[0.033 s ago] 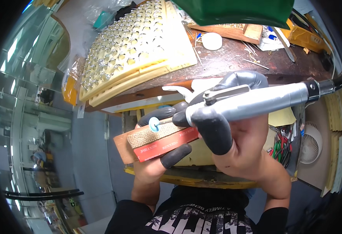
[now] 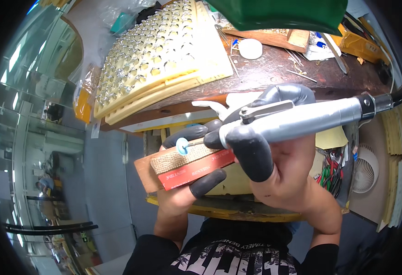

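Observation:
My left hand (image 2: pixel 177 201), with black finger covers, grips a wooden block (image 2: pixel 146 173) from below and behind. Around the block is a strip (image 2: pixel 196 170) with a tan, woven-looking face and red printed backing. In my right hand (image 2: pixel 281 158), also in black finger covers, lies a silver rotary handpiece (image 2: pixel 315 120), its cable leaving to the right. A thin shank ends in a small light-blue disc (image 2: pixel 181 146) at the tan face; whether the two touch, I cannot tell. Something white and finger-shaped (image 2: pixel 212 107) pokes out behind my right hand.
On the dark workbench (image 2: pixel 267 68) stands a cream tray (image 2: pixel 164 75) with rows of small shiny metal pieces. A white round lid (image 2: pixel 250 48), thin rods and a wooden box (image 2: pixel 297 40) lie behind. A green shade (image 2: pixel 283 16) overhangs. Coloured-handled tools (image 2: pixel 334 176) and a fan (image 2: pixel 365 169) are right.

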Tool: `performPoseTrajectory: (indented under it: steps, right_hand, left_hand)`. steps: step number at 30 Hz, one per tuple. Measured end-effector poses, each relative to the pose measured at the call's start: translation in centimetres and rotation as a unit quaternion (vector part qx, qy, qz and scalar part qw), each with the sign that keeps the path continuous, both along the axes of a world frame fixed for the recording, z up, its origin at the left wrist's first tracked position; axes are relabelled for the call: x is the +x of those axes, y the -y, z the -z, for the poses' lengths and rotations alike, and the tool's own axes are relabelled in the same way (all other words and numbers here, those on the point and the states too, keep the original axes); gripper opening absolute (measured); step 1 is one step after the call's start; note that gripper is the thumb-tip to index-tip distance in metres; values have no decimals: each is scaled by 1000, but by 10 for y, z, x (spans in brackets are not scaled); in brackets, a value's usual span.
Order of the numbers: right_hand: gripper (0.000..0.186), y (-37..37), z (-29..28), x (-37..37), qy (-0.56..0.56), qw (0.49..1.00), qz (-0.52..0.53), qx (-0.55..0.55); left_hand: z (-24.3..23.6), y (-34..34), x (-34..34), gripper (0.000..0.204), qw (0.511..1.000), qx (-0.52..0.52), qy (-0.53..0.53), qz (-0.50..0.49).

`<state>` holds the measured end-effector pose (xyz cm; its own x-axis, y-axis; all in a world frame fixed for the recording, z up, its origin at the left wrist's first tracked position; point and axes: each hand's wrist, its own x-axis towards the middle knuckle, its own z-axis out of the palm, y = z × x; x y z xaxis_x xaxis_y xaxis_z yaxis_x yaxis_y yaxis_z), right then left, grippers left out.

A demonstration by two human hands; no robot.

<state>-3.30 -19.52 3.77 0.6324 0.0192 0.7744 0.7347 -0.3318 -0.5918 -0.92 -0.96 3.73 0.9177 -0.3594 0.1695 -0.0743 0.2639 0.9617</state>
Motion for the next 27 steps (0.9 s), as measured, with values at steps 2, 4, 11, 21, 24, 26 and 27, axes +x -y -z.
performPoseTrajectory:
  steps: [2, 4, 11, 21, 24, 26, 27]
  right_hand:
    - [35, -3, 0, -3, -27, 999, -3, 33]
    - [32, -3, 3, -3, -56, 996, -2, 66]
    - [27, -2, 2, 0, -15, 996, 9, 82]
    - [28, -4, -3, -2, -75, 995, 9, 60]
    - [25, -2, -7, -1, -47, 993, -8, 105]
    - [20, -1, -8, 2, -6, 985, -17, 173]
    - [20, 3, -10, 2, -7, 985, -16, 172]
  left_hand:
    - [-3, -2, 1, 66, 1000, 22, 8, 21]
    - [1, -7, 0, 68, 1000, 21, 9, 20]
    - [4, -10, 2, 67, 1000, 17, 2, 23]
    - [2, -6, 5, 64, 999, -3, 18, 47]
    - [0, -5, 2, 64, 999, -18, 0, 38]
    - [4, -6, 8, 63, 999, -7, 17, 50]
    - [6, -6, 11, 63, 998, 5, 34, 61]
